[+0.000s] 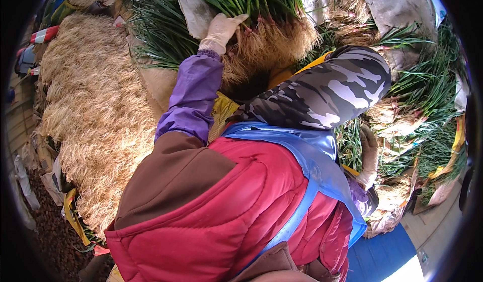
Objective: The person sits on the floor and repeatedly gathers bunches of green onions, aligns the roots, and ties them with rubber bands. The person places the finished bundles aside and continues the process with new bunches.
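Note:
My left hand (222, 29), in a pale glove below a purple sleeve, touches the left side of a large bundle of green-leaved plants (260, 3). One digit reaches over the stalks, just above their tan, stringy roots (264, 44); the other fingertips are hidden, so its grip cannot be told. The stalks have reddish bases. On the right, my right hand (369, 154), also gloved, is beside the blue apron, near more rooted plants (396, 112). Its fingers point up the picture and look close together; its palm side is hidden.
A long, dense mass of pale roots (94, 112) lies at the left. My bent leg in camouflage trousers (332, 89) is between the bundle and the right-hand plants. Grey sacking (396, 6) covers part of the upper right. A blue surface (385, 252) shows at the lower right.

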Demonstrator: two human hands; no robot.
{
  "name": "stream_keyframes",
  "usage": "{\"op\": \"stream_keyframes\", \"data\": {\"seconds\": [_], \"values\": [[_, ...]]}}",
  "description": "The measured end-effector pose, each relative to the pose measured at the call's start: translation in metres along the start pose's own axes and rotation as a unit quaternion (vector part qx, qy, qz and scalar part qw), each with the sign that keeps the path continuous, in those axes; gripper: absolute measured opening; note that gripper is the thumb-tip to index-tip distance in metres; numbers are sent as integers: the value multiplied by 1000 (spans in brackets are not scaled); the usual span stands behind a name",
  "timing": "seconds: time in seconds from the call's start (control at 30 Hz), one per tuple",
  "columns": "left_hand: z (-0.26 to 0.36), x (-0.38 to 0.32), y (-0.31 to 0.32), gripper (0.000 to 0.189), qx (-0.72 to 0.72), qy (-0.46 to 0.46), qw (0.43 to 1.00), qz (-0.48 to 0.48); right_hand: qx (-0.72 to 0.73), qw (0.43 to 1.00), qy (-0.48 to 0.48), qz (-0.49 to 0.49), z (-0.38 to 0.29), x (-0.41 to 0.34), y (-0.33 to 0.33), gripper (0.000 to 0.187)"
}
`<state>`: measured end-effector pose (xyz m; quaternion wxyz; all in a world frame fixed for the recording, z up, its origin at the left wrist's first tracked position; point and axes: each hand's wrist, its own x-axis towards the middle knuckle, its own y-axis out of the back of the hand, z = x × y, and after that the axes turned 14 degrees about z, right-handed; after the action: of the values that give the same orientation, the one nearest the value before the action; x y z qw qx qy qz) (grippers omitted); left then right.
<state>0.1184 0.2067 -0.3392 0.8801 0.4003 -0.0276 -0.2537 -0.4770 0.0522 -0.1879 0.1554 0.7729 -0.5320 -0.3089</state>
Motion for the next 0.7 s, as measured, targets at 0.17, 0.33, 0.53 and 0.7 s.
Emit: {"op": "stream_keyframes", "data": {"seconds": [0.17,0.33,0.53,0.7], "values": [[-40,13,-25,58,-95,72,991,64,16,1000,-3,-14,11,1,-7,35],[-2,12,-30,40,154,-31,985,77,-51,997,58,-26,17,3,-8,32],[63,-39,19,35,150,-9,968,203,-47,998,37,5,16,-2,-7,30],[142,-47,26,24,207,-461,850,150,-132,983,121,26,24,3,-13,36]]}}
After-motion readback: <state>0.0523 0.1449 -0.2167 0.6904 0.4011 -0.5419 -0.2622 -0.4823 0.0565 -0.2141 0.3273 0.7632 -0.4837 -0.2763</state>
